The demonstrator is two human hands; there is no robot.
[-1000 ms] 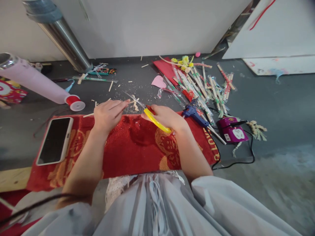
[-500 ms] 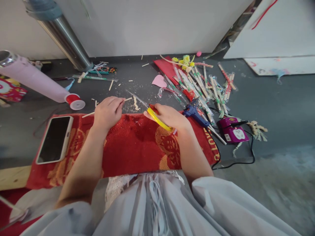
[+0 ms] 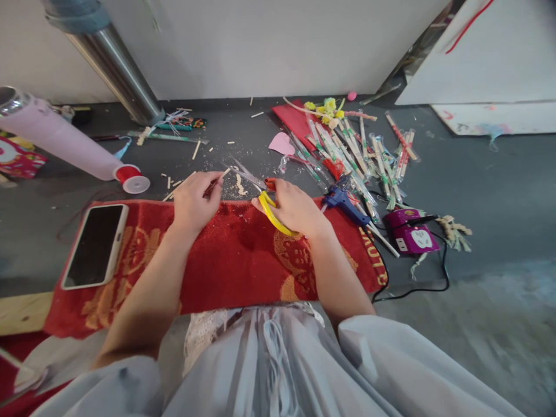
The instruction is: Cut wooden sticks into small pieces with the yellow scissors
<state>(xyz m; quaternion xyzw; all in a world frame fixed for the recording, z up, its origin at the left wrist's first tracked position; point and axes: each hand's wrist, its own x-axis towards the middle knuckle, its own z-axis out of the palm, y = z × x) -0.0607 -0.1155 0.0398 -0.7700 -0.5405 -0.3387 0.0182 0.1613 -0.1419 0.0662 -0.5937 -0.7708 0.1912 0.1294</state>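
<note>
My left hand (image 3: 197, 197) is closed around a thin wooden stick (image 3: 225, 173), whose short end sticks out past the fingertips. In my right hand (image 3: 297, 207) is a pair of scissors (image 3: 273, 215) with yellow handles. Their blades are spread and lie at the stick's end; whether they touch it I cannot tell. Cut stick bits (image 3: 169, 182) and wood crumbs lie on the dark table around the hands. Both forearms pass over a red towel (image 3: 243, 255) with an orange pattern.
Wrapped chopsticks (image 3: 343, 145) lie piled at the right, beside a blue glue gun (image 3: 346, 204) and a purple power socket (image 3: 410, 231) with a black cord. A phone (image 3: 96, 246) rests on the towel's left. A pink bottle (image 3: 65, 136) and a steel flask (image 3: 113, 63) stand behind.
The scissor blades have spread apart and moved to the stick's end. My left hand has shifted slightly right, and less of the stick shows at either side of it.
</note>
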